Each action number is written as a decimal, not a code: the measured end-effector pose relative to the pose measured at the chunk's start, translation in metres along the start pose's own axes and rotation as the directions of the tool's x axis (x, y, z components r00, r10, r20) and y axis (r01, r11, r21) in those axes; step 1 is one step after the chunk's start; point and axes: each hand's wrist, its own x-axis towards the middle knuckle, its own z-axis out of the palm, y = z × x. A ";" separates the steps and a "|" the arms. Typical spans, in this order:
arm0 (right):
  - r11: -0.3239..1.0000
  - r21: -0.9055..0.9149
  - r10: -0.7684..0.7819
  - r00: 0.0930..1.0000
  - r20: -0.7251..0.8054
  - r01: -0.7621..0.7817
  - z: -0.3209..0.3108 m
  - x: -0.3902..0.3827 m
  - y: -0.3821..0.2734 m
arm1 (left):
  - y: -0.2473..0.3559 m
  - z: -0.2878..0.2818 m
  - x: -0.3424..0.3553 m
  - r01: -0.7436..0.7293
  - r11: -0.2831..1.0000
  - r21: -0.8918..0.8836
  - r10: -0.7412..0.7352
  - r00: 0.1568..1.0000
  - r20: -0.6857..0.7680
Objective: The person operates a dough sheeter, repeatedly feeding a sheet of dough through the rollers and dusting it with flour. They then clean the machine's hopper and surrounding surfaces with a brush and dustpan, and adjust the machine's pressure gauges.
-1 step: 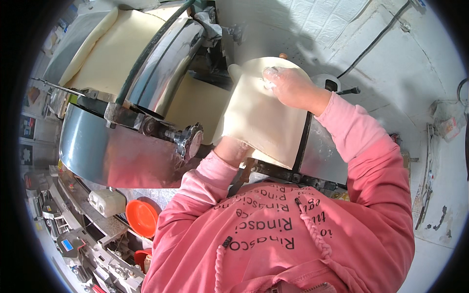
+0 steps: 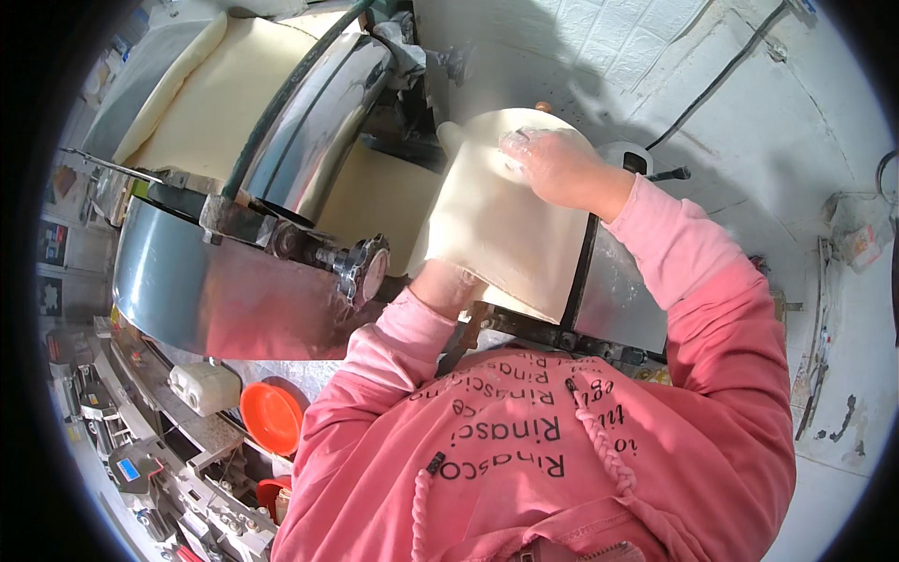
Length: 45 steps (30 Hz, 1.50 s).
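A pale, smooth dough sheet (image 2: 501, 211) hangs in front of me, draped over the right part of a dough roller machine. My right hand (image 2: 557, 169) is on or just above its upper face, knuckles bent and fingers drawn together. White powder coats the fingertips; whatever they may hold is hidden. My left hand (image 2: 449, 279) reaches beneath the sheet's lower edge, so only the wrist shows and the fingers are out of sight. More dough (image 2: 379, 201) runs down to the left, behind the hanging sheet.
The machine's metal roller housing (image 2: 215, 290) and round knob (image 2: 367, 270) stand close to my left forearm. Another dough sheet (image 2: 225, 98) lies over its top. An orange basin (image 2: 272, 419) and a white jug (image 2: 204, 389) are at lower left. A dark cable (image 2: 716, 80) crosses the right wall.
The fingers of my right hand have shifted very slightly over the dough sheet. All else looks the same.
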 end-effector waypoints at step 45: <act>0.786 0.542 0.307 0.949 0.076 -0.298 0.023 -0.085 -0.080 | 0.026 -0.028 -0.083 0.512 0.858 0.029 -0.513 0.859 0.005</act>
